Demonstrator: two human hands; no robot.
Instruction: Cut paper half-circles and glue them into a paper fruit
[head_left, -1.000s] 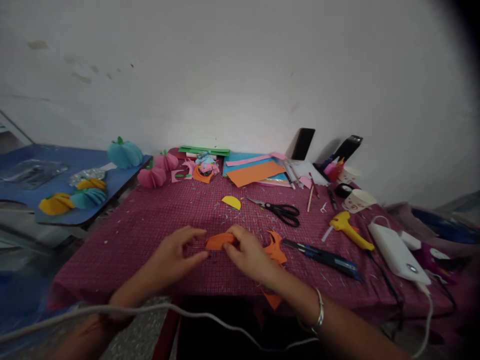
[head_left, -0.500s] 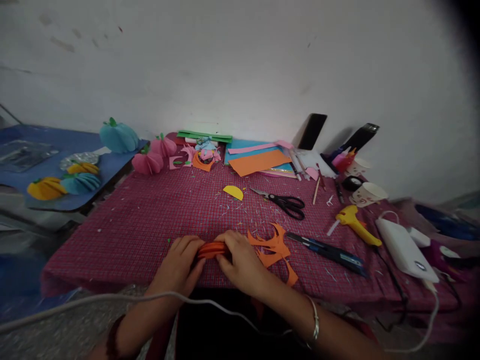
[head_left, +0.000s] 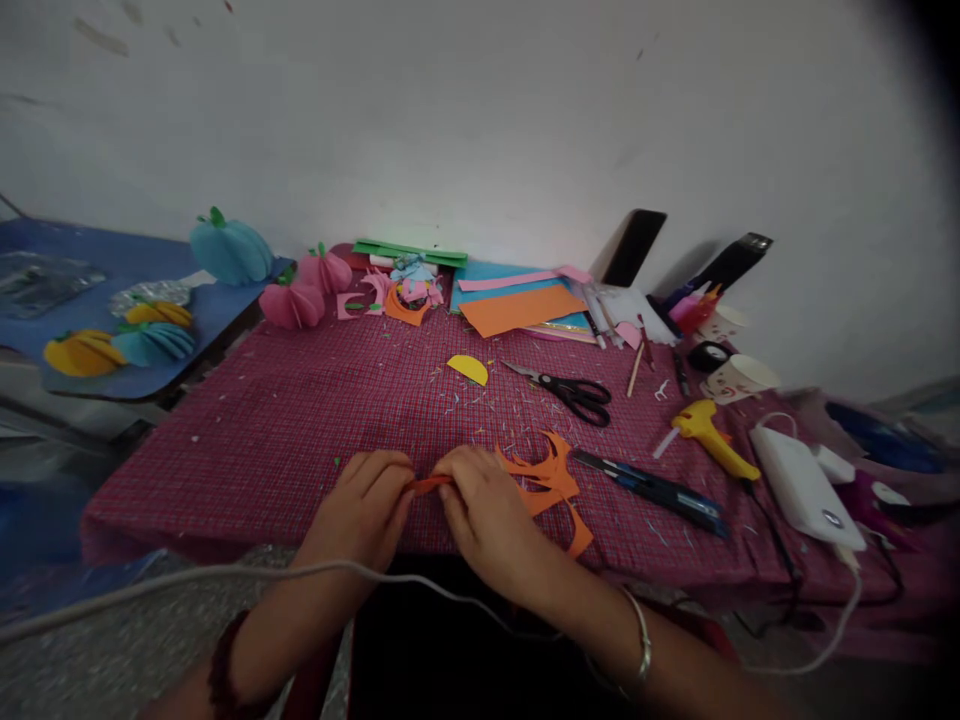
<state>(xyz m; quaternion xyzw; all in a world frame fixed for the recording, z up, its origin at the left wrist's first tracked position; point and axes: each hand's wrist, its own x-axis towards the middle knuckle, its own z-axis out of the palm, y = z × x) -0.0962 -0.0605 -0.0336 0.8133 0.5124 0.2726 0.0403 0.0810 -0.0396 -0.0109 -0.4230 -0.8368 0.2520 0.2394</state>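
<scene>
Near the table's front edge, my left hand (head_left: 362, 510) and my right hand (head_left: 484, 505) are closed on opposite ends of a stack of orange paper pieces (head_left: 431, 484). Only a thin strip of the orange paper shows between my fingers; the rest is covered by them. Curved orange paper scraps (head_left: 551, 480) lie just beside my right hand. Farther back, a yellow paper half-circle (head_left: 468, 369) lies flat, with black-handled scissors (head_left: 568, 390) to its right. A blue utility knife (head_left: 652, 490) rests to the right of the scraps.
A yellow glue gun (head_left: 712, 440), a white power bank (head_left: 806, 490) and a paper cup (head_left: 739, 378) stand at the right. Coloured paper sheets (head_left: 517, 308) lie by the wall. Pink paper pumpkins (head_left: 292, 304) sit back left. A white cable (head_left: 300, 571) crosses in front of my forearms.
The orange stack, whose layered edges showed before, is now seen as a thinner strip between my fingers. My hands stay in almost the same place; the view has shifted slightly.
</scene>
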